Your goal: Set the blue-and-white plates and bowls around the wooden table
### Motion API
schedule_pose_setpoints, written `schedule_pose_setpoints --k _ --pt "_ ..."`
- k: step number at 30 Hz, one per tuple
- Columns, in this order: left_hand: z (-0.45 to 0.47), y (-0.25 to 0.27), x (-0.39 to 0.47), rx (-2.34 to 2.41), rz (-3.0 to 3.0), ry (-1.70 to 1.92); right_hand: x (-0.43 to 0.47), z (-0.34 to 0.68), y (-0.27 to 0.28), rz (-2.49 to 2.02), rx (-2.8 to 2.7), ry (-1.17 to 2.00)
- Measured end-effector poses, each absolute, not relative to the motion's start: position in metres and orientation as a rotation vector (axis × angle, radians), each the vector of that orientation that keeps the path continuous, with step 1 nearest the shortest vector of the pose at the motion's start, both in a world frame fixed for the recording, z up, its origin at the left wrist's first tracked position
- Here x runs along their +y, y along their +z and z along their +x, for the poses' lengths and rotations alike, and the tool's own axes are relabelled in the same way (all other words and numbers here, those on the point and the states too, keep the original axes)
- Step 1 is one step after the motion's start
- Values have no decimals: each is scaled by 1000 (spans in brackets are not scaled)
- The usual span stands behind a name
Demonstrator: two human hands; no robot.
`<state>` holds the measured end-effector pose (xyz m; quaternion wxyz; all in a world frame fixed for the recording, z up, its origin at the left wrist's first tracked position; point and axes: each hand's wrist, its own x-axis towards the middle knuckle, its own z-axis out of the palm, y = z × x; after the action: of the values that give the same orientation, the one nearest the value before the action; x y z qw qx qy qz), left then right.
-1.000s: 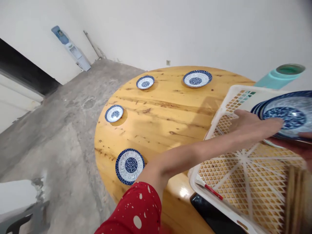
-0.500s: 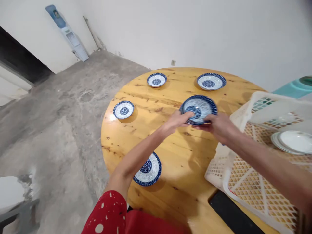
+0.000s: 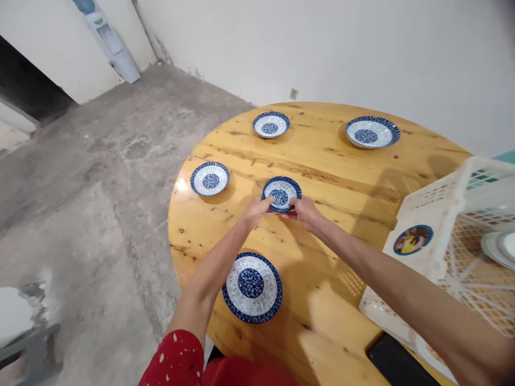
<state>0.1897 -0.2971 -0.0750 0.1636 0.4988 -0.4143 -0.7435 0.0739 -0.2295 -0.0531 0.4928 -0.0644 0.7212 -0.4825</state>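
A small stack of blue-and-white plates (image 3: pixel 282 192) is held between my two hands over the middle of the round wooden table. My left hand (image 3: pixel 258 208) grips its near left rim, thumb on top and fingers beneath. On the near right rim, my right hand (image 3: pixel 303 210) pinches it the same way. Whether the stack touches the tabletop I cannot tell. Matching plates lie around it: one large plate (image 3: pixel 252 288) close to me, one at the left (image 3: pixel 210 178), one at the back (image 3: pixel 271 125) and one at the back right (image 3: pixel 372 132).
A white plastic basket (image 3: pixel 422 209) with white plates (image 3: pixel 501 247) inside stands at the right of the wooden table (image 3: pixel 322 300). A black phone-like object (image 3: pixel 398 359) lies near the front edge. A water dispenser (image 3: pixel 112 45) stands by the far wall.
Both hands have carried the plate stack leftward from beside the basket to the table's middle. The view has shifted slightly, so the near plate now shows fully.
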Motion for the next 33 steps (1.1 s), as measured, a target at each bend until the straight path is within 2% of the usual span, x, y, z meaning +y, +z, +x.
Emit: schedule_pose_setpoints --k 9,33 --pt "189 -88 -326 -1194 1511 -2065 -256 74 -79 -161 1745 -1180" --pt "170 -97 -348 -1256 1428 -2055 -270 63 -85 -142 1763 -1297"
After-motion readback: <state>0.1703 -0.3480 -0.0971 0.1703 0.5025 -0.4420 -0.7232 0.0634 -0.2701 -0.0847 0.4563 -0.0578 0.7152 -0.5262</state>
